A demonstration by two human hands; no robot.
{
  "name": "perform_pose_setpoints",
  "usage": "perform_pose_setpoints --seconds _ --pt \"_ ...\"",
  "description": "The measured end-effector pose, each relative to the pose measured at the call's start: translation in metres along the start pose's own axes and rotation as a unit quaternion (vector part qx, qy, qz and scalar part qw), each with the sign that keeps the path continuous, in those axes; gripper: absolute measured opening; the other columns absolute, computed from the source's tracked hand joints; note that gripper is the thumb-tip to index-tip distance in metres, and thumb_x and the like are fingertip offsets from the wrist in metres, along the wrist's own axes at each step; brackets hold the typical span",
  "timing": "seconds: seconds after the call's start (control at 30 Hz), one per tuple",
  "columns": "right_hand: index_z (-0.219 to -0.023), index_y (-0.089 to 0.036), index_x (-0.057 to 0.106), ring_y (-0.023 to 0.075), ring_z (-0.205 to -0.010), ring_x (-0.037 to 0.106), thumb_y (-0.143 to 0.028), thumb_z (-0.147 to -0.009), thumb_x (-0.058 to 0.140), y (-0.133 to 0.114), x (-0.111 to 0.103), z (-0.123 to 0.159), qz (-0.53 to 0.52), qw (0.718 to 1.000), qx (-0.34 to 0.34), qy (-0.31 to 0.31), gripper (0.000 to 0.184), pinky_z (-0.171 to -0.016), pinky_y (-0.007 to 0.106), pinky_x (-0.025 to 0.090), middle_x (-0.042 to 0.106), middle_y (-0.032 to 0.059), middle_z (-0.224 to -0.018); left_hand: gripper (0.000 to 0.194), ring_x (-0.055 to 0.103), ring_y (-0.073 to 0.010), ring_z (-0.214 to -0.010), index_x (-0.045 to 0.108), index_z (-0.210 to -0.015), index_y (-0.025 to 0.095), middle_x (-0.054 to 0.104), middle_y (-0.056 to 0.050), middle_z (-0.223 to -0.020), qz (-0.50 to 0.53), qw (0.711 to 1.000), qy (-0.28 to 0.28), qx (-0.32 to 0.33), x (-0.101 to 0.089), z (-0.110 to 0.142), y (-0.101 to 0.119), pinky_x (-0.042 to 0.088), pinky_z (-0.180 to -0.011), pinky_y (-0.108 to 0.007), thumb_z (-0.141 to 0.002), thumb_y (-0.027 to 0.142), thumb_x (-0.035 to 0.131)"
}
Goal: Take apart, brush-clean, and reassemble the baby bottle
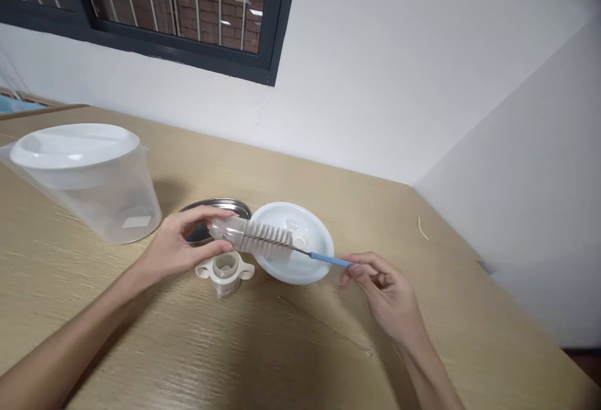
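Over the dishes, my left hand [183, 238] pinches a small clear bottle [229, 232] between thumb and fingers, its mouth turned to the right. A bottle brush [270, 236] with white bristles has its tip at or in that mouth; most bristles show outside. Its blue handle [323, 258] is gripped at the end by the fingers of my right hand [380, 288]. Just below the bottle stands a small clear cup with a white two-handled collar [225, 272]. Behind and beneath the brush is a white bowl [323, 235] with a small pale ring-like piece inside.
A shiny steel dish [220, 202] sits left of the bowl, partly covered by my left hand. Farther left stands a large translucent pitcher [107, 197] with a white lid. Wet marks and a thin pale strand [422, 228] lie on the wooden table [211, 347]. A wall borders the table behind.
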State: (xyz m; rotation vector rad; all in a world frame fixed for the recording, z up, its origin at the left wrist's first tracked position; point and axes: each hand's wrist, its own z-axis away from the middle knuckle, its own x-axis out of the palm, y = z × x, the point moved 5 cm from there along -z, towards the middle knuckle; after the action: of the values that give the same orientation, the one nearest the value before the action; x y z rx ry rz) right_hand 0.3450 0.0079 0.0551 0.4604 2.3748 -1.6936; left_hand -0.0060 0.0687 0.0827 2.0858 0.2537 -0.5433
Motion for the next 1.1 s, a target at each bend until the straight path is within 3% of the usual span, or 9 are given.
perform_pose_setpoints --seconds 0.17,0.3,0.37,0.5,0.63,0.73,0.8,0.93,1.1 --pt "-0.062 -0.019 0.058 0.0122 -0.054 0.052 -0.050 -0.099 0.052 0.000 0.000 0.001 0.032 0.999 0.013 -0.014 0.049 -0.057 0.023 0.043 0.058 0.0017 -0.050 0.041 0.069 -0.0230 -0.110 0.071 -0.116 0.035 0.076 -0.001 -0.117 -0.010 0.999 -0.020 0.030 0.003 0.002 0.004 0.056 -0.093 -0.036 -0.076 0.036 0.083" --pt "-0.102 -0.021 0.070 0.0129 -0.062 0.059 -0.042 -0.093 0.066 0.001 -0.002 0.001 -0.005 0.999 -0.006 0.038 0.023 -0.060 0.023 0.047 0.065 0.0003 -0.068 0.038 0.071 -0.0233 -0.103 0.073 -0.112 0.033 0.077 -0.002 -0.113 -0.021 1.000 0.009 0.011 0.002 0.001 0.002 0.057 -0.087 -0.036 -0.076 0.039 0.082" --pt "-0.115 -0.024 0.065 0.0132 -0.066 0.063 -0.038 -0.087 0.074 0.002 -0.003 0.002 -0.031 0.998 -0.013 0.057 0.033 -0.063 0.023 0.050 0.070 0.0009 -0.080 0.037 0.072 -0.0228 -0.099 0.073 -0.111 0.032 0.077 -0.003 -0.111 -0.018 1.000 0.024 -0.003 0.002 0.001 0.000 0.058 -0.084 -0.035 -0.076 0.040 0.082" --pt "-0.091 -0.020 0.068 0.0135 -0.064 0.063 -0.046 -0.088 0.070 0.001 -0.002 0.002 0.004 0.999 -0.009 0.041 0.026 -0.060 0.022 0.048 0.070 0.0032 -0.073 0.038 0.072 -0.0214 -0.098 0.073 -0.112 0.032 0.077 -0.002 -0.111 0.006 0.999 0.035 -0.008 0.001 0.000 -0.002 0.058 -0.084 -0.032 -0.075 0.038 0.083" --pt "-0.060 -0.018 0.059 0.0116 -0.056 0.053 -0.053 -0.100 0.049 -0.003 0.004 0.001 0.049 0.999 0.009 -0.002 0.054 -0.057 0.022 0.042 0.059 0.0026 -0.055 0.041 0.070 -0.0211 -0.103 0.072 -0.115 0.033 0.075 -0.002 -0.114 0.025 0.999 0.019 0.021 0.001 0.000 0.002 0.056 -0.089 -0.032 -0.076 0.033 0.084" --pt "-0.053 -0.018 0.053 0.0115 -0.057 0.051 -0.053 -0.101 0.045 -0.005 0.009 0.001 0.058 0.998 0.025 -0.025 0.060 -0.059 0.023 0.042 0.054 0.0024 -0.054 0.044 0.068 -0.0224 -0.111 0.070 -0.119 0.034 0.074 -0.003 -0.118 0.040 0.998 0.010 0.036 0.002 0.001 0.005 0.055 -0.094 -0.034 -0.077 0.030 0.083" --pt "-0.061 -0.018 0.058 0.0124 -0.059 0.053 -0.053 -0.100 0.048 -0.003 0.013 0.002 0.039 0.998 0.035 -0.033 0.053 -0.059 0.023 0.043 0.055 0.0021 -0.057 0.047 0.066 -0.0230 -0.115 0.068 -0.122 0.035 0.073 -0.003 -0.122 0.044 0.998 0.011 0.040 0.002 0.002 0.006 0.054 -0.097 -0.036 -0.078 0.029 0.083" --pt "-0.104 -0.018 0.066 0.0118 -0.053 0.051 -0.051 -0.091 0.065 0.001 0.019 0.004 0.015 0.998 0.059 -0.028 0.035 -0.049 0.024 0.041 0.064 0.0017 -0.072 0.050 0.065 -0.0242 -0.119 0.066 -0.125 0.036 0.071 -0.003 -0.125 0.039 0.998 0.007 0.050 0.004 0.001 0.006 0.054 -0.101 -0.038 -0.078 0.028 0.082" --pt "-0.094 -0.016 0.072 0.0128 -0.064 0.052 -0.050 -0.093 0.061 -0.007 0.024 0.006 0.058 0.997 0.032 -0.044 0.035 -0.054 0.024 0.040 0.066 0.0055 -0.079 0.051 0.064 -0.0242 -0.121 0.065 -0.126 0.036 0.071 -0.002 -0.125 0.040 0.995 -0.002 0.089 0.006 0.001 0.008 0.053 -0.104 -0.040 -0.079 0.026 0.082"
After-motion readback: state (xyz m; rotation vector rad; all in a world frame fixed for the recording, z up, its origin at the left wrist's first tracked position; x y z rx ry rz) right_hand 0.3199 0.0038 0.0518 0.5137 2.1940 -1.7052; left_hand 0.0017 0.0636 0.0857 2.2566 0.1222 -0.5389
